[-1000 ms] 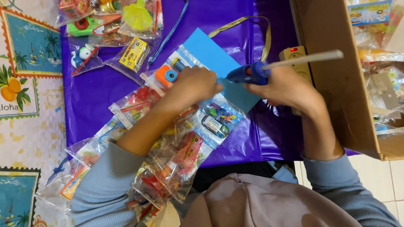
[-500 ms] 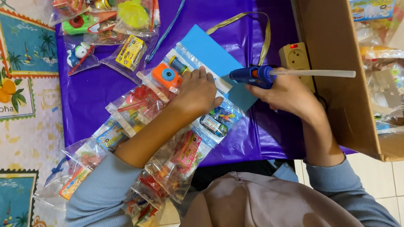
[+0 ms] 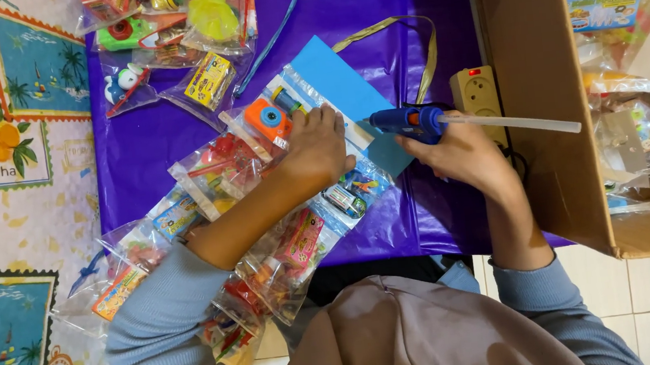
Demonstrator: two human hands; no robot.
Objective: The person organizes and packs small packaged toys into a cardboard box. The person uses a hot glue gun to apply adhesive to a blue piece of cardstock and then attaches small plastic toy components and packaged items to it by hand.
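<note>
Blue card [image 3: 330, 77] lies flat on the purple cloth [image 3: 370, 1] covering the tabletop, with a strip of clear toy packets [image 3: 260, 181] running diagonally across it and down toward the person. The left hand [image 3: 318, 151] lies flat, fingers spread, pressing the packets onto the card beside the orange toy camera packet [image 3: 268, 120]. The right hand [image 3: 463, 156] is closed around the grip of a blue glue gun [image 3: 407, 123], whose white glue stick [image 3: 520, 123] juts out toward the cardboard box [image 3: 534, 104].

Compared with a second ago, the gun's nozzle has drawn in along the card's edge toward the left hand's fingertips, and the left hand has slid a little up the strip. That suggests gluing is under way at the seam where packet meets card, with the pressing hand following to hold the packet down.

Loose toy packets [image 3: 203, 18] lie well apart at the far end of the cloth, and a beige power strip [image 3: 476, 90] sits just beside the box.
</note>
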